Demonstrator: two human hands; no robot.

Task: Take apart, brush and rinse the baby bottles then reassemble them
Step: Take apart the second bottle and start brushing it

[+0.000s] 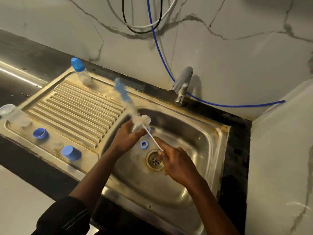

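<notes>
L hand (127,136) grips open bottle (145,120), R hand (175,161) pinches brush (124,95) handle, blue ring (144,145) in sink (194,126), capped bottle (81,72) on drainboard (76,106)

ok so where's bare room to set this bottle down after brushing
The ribbed drainboard middle is bare, between the capped bottle and the front strip. That strip is crowded: clear bottle, blue cap, second cap. Basin floor right of the drain is bare too.

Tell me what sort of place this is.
Probably a home kitchen: a steel sink with a ribbed draining board, a tap by the marble-look wall, and a capped baby bottle standing at the board's far corner.
</notes>
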